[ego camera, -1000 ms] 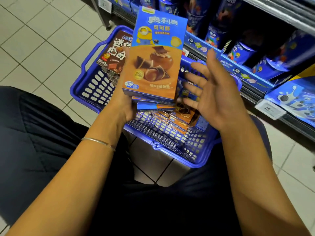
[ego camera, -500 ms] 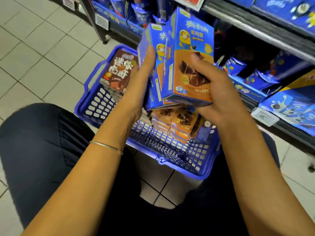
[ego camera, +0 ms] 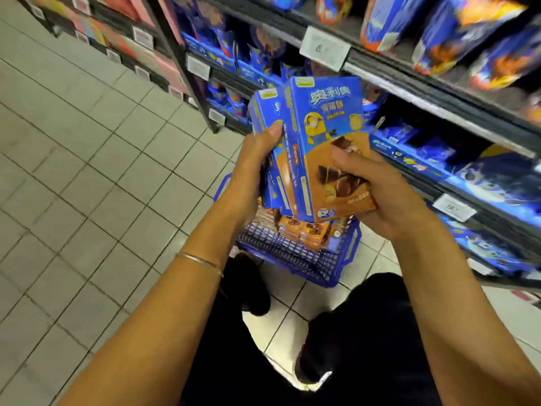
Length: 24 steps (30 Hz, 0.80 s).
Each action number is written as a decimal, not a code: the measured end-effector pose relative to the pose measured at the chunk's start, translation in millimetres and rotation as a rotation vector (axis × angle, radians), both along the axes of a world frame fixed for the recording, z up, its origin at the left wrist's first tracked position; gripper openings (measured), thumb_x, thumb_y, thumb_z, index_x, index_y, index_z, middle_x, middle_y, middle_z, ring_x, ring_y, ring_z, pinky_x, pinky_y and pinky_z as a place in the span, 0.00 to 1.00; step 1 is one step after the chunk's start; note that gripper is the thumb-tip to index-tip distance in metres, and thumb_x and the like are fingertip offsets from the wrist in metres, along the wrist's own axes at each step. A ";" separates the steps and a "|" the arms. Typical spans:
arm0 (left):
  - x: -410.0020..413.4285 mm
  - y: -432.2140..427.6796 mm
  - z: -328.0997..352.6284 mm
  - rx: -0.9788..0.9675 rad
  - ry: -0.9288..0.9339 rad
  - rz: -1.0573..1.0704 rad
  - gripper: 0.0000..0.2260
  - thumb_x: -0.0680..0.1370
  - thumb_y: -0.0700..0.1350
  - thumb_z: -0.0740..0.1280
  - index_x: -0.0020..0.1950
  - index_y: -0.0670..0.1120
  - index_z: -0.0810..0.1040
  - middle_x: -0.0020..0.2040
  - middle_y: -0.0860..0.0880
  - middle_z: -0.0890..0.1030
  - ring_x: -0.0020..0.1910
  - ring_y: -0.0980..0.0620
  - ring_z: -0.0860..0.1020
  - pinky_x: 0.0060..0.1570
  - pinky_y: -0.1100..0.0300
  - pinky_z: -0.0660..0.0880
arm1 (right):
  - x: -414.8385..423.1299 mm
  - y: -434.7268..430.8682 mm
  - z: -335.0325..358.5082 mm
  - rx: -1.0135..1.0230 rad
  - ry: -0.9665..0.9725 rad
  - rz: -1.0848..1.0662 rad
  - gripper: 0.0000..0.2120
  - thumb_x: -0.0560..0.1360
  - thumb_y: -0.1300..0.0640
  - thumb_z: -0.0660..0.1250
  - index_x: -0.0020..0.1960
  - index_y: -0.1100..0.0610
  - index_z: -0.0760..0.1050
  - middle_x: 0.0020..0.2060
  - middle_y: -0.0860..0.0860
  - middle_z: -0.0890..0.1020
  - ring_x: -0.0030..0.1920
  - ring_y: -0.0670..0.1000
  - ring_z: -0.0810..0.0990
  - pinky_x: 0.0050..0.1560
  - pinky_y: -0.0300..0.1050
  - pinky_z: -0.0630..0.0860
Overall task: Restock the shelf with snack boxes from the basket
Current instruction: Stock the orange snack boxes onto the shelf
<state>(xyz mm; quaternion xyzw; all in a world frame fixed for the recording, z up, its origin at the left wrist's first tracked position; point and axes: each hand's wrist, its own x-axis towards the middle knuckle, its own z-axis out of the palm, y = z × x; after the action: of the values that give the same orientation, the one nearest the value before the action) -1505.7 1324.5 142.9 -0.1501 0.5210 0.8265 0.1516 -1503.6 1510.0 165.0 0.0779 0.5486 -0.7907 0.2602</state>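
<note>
floor: pale square-tiled floor, stocked dark metal shelf on the right
left hand: wrapped round blue-and-orange cardboard snack boxes
right hand: clamped on the same boxes, above the blue plastic basket

I see pale square floor tiles with dark grout lines filling the left half of the view. A thin metal bangle circles the left wrist. Dark trousers cover the lower middle. White price tags sit on the rack edges: one near the top reads 6, another at right reads 16. Pink packets line the far rack at upper left, blurred.
</note>
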 end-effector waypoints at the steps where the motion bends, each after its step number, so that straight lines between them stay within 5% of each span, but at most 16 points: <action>1: 4.9 0.3 32.3 -0.007 -0.003 0.011 0.27 0.77 0.54 0.69 0.71 0.39 0.78 0.65 0.37 0.82 0.63 0.36 0.82 0.68 0.35 0.75 | 4.5 0.3 30.6 0.010 0.000 0.012 0.29 0.62 0.50 0.78 0.62 0.55 0.79 0.50 0.53 0.85 0.46 0.55 0.85 0.45 0.51 0.81; 6: 33.8 11.7 185.5 -0.003 0.041 0.025 0.24 0.80 0.53 0.61 0.71 0.40 0.76 0.59 0.40 0.85 0.55 0.43 0.85 0.61 0.45 0.81 | 27.3 6.6 177.1 0.048 0.086 0.049 0.20 0.70 0.52 0.74 0.61 0.52 0.80 0.50 0.53 0.87 0.45 0.52 0.87 0.41 0.46 0.82; 12: 65.0 34.2 303.6 -0.075 0.185 0.054 0.31 0.78 0.53 0.62 0.76 0.35 0.71 0.71 0.31 0.76 0.67 0.33 0.77 0.68 0.37 0.76 | 63.3 34.7 286.5 -0.109 0.126 0.077 0.07 0.76 0.54 0.68 0.49 0.56 0.82 0.35 0.47 0.87 0.31 0.43 0.85 0.29 0.37 0.79; 14: 70.3 44.2 326.7 -0.093 0.209 0.090 0.32 0.77 0.53 0.64 0.77 0.37 0.70 0.71 0.33 0.77 0.68 0.35 0.78 0.68 0.39 0.76 | 71.0 40.5 309.8 -0.068 0.174 0.072 0.11 0.67 0.50 0.80 0.48 0.50 0.87 0.42 0.48 0.88 0.38 0.47 0.87 0.37 0.42 0.82; 17: 73.6 59.3 350.4 -0.146 0.256 0.129 0.33 0.76 0.54 0.67 0.78 0.39 0.69 0.70 0.39 0.79 0.68 0.37 0.79 0.68 0.38 0.76 | 75.2 50.9 336.4 -0.042 0.242 0.045 0.08 0.69 0.49 0.76 0.47 0.44 0.87 0.44 0.47 0.88 0.40 0.47 0.87 0.39 0.44 0.83; 21: 72.4 72.9 370.3 -0.203 0.369 0.091 0.33 0.75 0.52 0.71 0.76 0.38 0.69 0.67 0.41 0.82 0.62 0.40 0.83 0.62 0.40 0.80 | 77.8 63.1 365.2 -0.095 0.280 -0.041 0.32 0.64 0.45 0.81 0.65 0.56 0.80 0.62 0.61 0.82 0.63 0.67 0.80 0.62 0.67 0.77; 24: 67.9 78.8 387.4 -0.202 0.432 0.055 0.39 0.70 0.56 0.74 0.76 0.41 0.67 0.64 0.47 0.83 0.56 0.49 0.85 0.50 0.52 0.83 | 74.6 74.5 383.7 -0.079 0.362 -0.066 0.26 0.74 0.50 0.73 0.68 0.60 0.76 0.64 0.66 0.79 0.64 0.73 0.77 0.64 0.77 0.71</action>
<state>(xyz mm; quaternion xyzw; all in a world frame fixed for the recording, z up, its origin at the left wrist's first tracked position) -1437.8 1403.3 530.2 0.0018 0.6172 0.7868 -0.0017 -1428.9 1584.5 548.7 -0.0579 0.5523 -0.8207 0.1341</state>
